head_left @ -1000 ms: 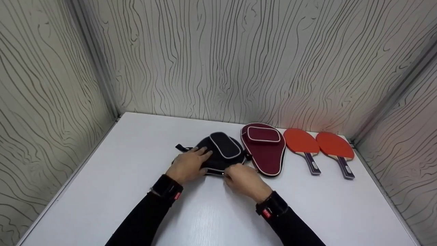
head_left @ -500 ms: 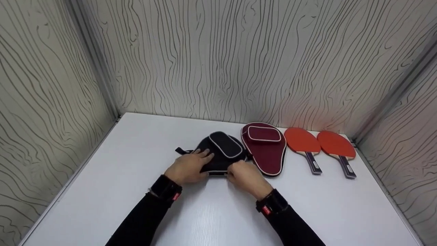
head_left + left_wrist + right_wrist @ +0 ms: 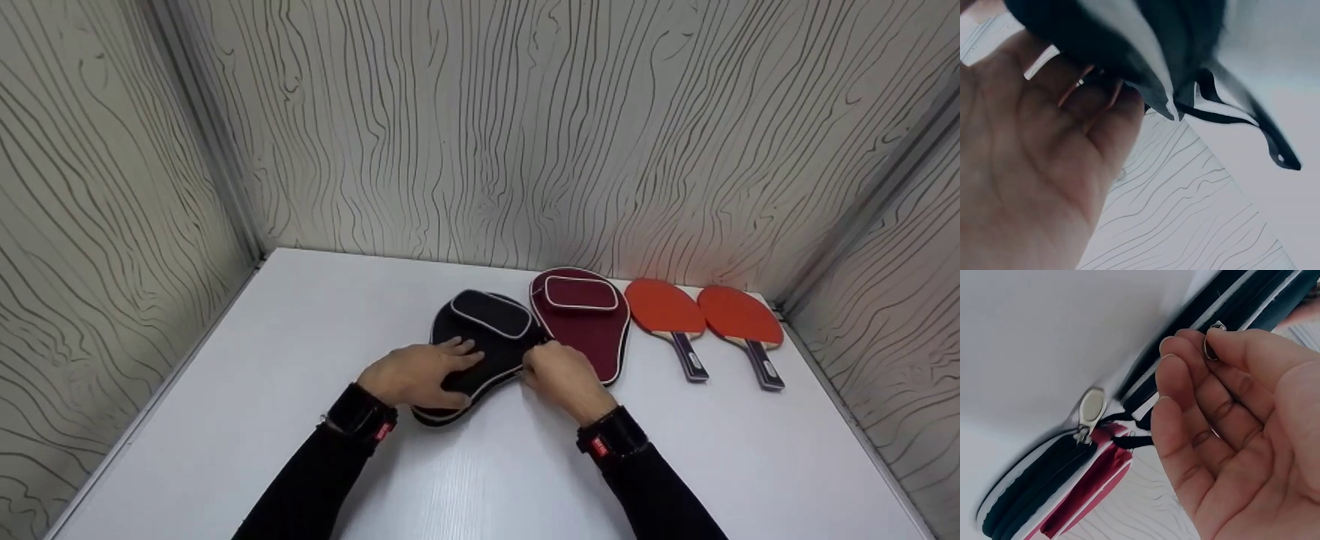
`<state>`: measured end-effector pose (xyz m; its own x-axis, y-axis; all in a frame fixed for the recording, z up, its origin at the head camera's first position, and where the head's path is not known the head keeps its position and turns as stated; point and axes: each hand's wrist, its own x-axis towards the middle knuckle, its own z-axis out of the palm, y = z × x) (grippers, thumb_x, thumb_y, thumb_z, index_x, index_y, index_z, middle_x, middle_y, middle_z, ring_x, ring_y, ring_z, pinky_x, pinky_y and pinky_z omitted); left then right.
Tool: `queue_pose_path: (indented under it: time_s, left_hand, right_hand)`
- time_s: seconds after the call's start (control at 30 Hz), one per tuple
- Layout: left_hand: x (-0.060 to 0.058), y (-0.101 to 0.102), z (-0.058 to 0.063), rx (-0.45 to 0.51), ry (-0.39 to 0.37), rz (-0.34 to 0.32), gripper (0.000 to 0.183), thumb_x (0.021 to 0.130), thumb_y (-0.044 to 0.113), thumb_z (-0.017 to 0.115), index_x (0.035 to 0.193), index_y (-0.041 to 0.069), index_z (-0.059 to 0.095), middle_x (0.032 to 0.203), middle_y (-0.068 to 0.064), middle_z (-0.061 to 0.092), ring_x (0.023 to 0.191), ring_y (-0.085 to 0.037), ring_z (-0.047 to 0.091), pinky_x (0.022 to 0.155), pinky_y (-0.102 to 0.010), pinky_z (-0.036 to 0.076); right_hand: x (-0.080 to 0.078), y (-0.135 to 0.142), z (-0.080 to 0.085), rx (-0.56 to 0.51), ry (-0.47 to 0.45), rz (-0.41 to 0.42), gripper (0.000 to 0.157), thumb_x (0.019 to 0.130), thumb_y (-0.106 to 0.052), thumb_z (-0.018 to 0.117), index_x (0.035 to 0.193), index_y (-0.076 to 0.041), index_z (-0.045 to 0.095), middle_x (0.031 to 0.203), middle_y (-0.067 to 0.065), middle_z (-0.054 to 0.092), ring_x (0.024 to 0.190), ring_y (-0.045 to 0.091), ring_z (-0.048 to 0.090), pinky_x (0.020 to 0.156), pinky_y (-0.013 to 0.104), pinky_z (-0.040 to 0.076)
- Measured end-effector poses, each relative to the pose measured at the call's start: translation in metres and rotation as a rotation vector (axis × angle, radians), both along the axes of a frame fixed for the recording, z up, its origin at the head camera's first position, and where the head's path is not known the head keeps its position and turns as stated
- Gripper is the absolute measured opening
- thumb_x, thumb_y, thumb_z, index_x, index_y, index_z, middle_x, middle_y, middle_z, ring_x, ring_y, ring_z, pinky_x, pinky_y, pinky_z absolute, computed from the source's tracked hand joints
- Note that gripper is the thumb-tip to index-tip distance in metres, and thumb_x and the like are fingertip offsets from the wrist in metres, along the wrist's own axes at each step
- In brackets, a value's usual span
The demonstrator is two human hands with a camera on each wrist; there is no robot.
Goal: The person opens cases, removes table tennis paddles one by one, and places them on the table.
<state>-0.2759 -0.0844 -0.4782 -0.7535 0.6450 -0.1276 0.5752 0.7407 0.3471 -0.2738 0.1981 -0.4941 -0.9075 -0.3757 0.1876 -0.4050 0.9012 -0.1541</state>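
Observation:
A black table tennis bat case (image 3: pixel 499 356) with white piping and a small pocket (image 3: pixel 491 313) lies on the white table, its narrow end towards me. My left hand (image 3: pixel 420 375) rests on the case's left side, fingers spread over the fabric. In the left wrist view a black strap (image 3: pixel 1278 140) dangles from the case. At the case's right edge is my right hand (image 3: pixel 562 376). Its thumb and finger pinch the metal zipper pull (image 3: pixel 1210 349), which sits on the zipper along the edge. The right hand partly covers the dark red case behind it.
A dark red bat case (image 3: pixel 589 334) touches the black one at the right. Beyond it lie two red table tennis bats (image 3: pixel 664 306), handles towards me. Patterned panels (image 3: pixel 480 150) wall the table (image 3: pixel 330 300) at back and sides.
The black case has turned, its narrow end swinging out towards me below my left hand. My right hand has moved right along the edge with the zipper pull. The left hand stays on the case.

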Motion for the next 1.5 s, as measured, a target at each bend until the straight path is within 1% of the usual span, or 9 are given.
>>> queue_pose_path:
  time_s: [0.17,0.33,0.47,0.63,0.8,0.97,1.13,1.3,1.5]
  left_hand:
    - [0.003,0.005,0.001,-0.006,-0.017,-0.036,0.084,0.104,0.056,0.078,0.179,0.028,0.052,0.192,0.001,0.04,0.179,-0.025,0.04,0.134,-0.058,0.055]
    - [0.007,0.008,0.002,-0.007,-0.043,-0.075,0.09,0.102,0.064,0.08,0.18,0.03,0.05,0.193,0.003,0.038,0.181,-0.023,0.037,0.135,-0.06,0.052]
    - [0.009,0.011,0.003,-0.015,-0.054,-0.107,0.094,0.1,0.065,0.083,0.18,0.031,0.049,0.193,0.004,0.037,0.182,-0.02,0.034,0.141,-0.055,0.047]
    - [0.013,0.018,0.003,-0.022,-0.048,-0.179,0.096,0.096,0.06,0.089,0.179,0.028,0.052,0.192,0.001,0.041,0.182,-0.021,0.034,0.146,-0.048,0.039]
    - [0.015,0.025,0.003,-0.051,-0.018,-0.235,0.105,0.09,0.059,0.097,0.18,0.028,0.051,0.192,-0.003,0.04,0.183,-0.023,0.032,0.147,-0.042,0.037]
    - [0.015,0.025,0.003,-0.074,0.013,-0.243,0.114,0.085,0.059,0.103,0.181,0.029,0.049,0.192,-0.004,0.039,0.183,-0.022,0.032,0.146,-0.038,0.038]
    - [0.015,0.025,0.002,-0.071,0.004,-0.229,0.114,0.085,0.059,0.103,0.181,0.03,0.048,0.192,-0.002,0.039,0.183,-0.021,0.032,0.146,-0.038,0.037]
    - [0.014,0.026,0.001,-0.063,-0.006,-0.209,0.115,0.085,0.06,0.103,0.181,0.03,0.048,0.193,0.0,0.038,0.183,-0.021,0.032,0.147,-0.039,0.035]
    - [0.014,0.027,0.0,-0.062,-0.001,-0.184,0.112,0.086,0.059,0.101,0.181,0.03,0.049,0.193,0.002,0.038,0.183,-0.021,0.032,0.148,-0.04,0.035]
  right_hand:
    - [-0.003,0.006,0.001,0.003,0.003,-0.039,0.023,0.095,-0.002,0.086,0.076,-0.011,0.077,0.075,0.005,0.075,0.068,0.021,0.064,0.064,0.052,0.063]
    - [-0.004,0.009,0.001,0.014,0.026,-0.053,0.022,0.094,-0.003,0.084,0.075,-0.01,0.076,0.074,0.008,0.075,0.067,0.026,0.069,0.061,0.055,0.063]
    - [-0.005,0.011,0.0,0.019,0.037,-0.06,0.021,0.095,-0.004,0.085,0.076,-0.01,0.077,0.075,0.01,0.076,0.07,0.031,0.074,0.063,0.056,0.064]
    - [-0.007,0.012,0.0,0.013,0.021,-0.067,0.023,0.097,-0.006,0.085,0.076,-0.01,0.077,0.076,0.011,0.077,0.073,0.032,0.077,0.066,0.056,0.066]
    - [-0.008,0.013,-0.001,0.011,0.017,-0.082,0.02,0.1,-0.008,0.083,0.08,-0.009,0.081,0.079,0.013,0.08,0.074,0.035,0.079,0.066,0.059,0.067]
    - [-0.01,0.013,0.0,0.012,-0.002,-0.092,0.017,0.1,-0.01,0.084,0.084,-0.009,0.084,0.083,0.014,0.082,0.078,0.036,0.08,0.068,0.061,0.067]
    - [-0.011,0.013,0.001,0.014,-0.024,-0.097,0.015,0.1,-0.01,0.083,0.085,-0.009,0.085,0.085,0.014,0.083,0.08,0.036,0.081,0.07,0.061,0.067]
    - [-0.012,0.013,0.001,0.015,-0.031,-0.097,0.018,0.101,-0.011,0.083,0.083,-0.011,0.082,0.085,0.014,0.083,0.081,0.035,0.081,0.071,0.06,0.067]
    - [-0.01,0.012,0.001,0.008,-0.006,-0.078,0.019,0.1,-0.01,0.084,0.081,-0.011,0.08,0.083,0.013,0.082,0.08,0.036,0.082,0.07,0.061,0.067]
